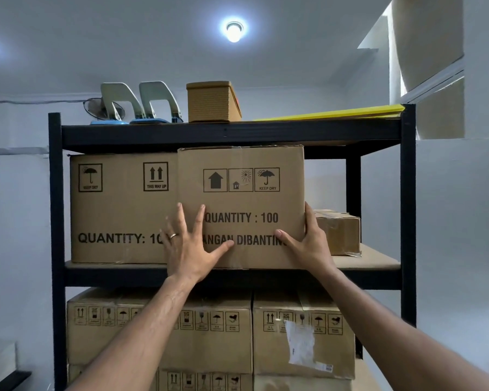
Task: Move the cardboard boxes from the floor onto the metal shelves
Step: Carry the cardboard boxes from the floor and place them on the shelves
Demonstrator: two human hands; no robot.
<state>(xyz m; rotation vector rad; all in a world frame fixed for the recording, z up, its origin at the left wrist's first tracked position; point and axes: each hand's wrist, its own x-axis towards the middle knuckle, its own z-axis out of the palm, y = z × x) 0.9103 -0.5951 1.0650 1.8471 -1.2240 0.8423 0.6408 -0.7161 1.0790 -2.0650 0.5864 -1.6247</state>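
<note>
On the middle shelf (pixel 373 261), right of its twin box (pixel 119 210), sits a cardboard box (pixel 246 204); left hand (pixel 191 249) presses flat, fingers spread, against its front, right hand (pixel 308 244) clasps its right edge

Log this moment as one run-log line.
stage: seating box on shelf | left hand: flat on box front | right hand: grips right edge | shelf: middle

1. You are standing in a small storeroom: a black metal shelving rack (pixel 408 193) fills your view, set against plain white walls (pixel 449 221).
2. Its tiers hold brown cardboard shipping cartons (pixel 119 210) printed with handling symbols and "QUANTITY" marks.
3. On top sit two grey hole punches with blue bases (pixel 136 104), suggesting office supplies.
4. One bare round ceiling lamp (pixel 234 31) lights the room.
</note>
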